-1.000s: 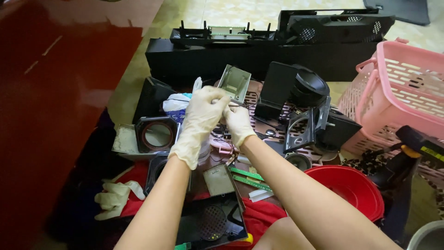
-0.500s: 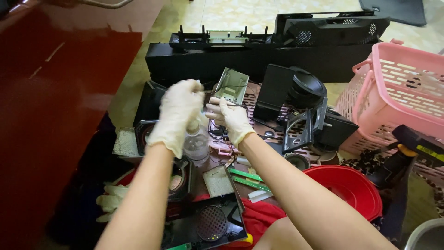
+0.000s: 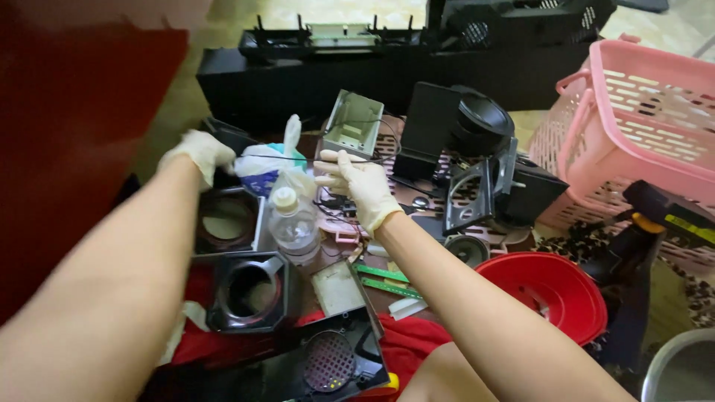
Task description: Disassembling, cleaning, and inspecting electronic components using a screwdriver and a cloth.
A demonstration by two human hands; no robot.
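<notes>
1. Left hand point(image 3: 202, 151), in a pale glove, raised over the clutter; grip closed on one end of a thin black wire point(image 3: 313, 158).
2. Right hand point(image 3: 363, 187), gloved the same, fingers pinched on the other stretch of that wire, thumb up.
3. Wire pulled roughly level between the two hands, passing across a knotted white-and-blue plastic bag point(image 3: 262, 162).
4. Small clear plastic bottle point(image 3: 293, 225) with a white cap upright just below the wire, between the forearms.
5. Grey open box-shaped part point(image 3: 351, 125) tilted just behind the right hand.
6. Two black speaker frames point(image 3: 250, 290) with round openings under the left forearm.
7. Round red bowl point(image 3: 551, 286) near the right forearm; pink slatted basket point(image 3: 640, 130) well apart at the right edge.
8. Long black casing point(image 3: 357, 71) lying across the back.
</notes>
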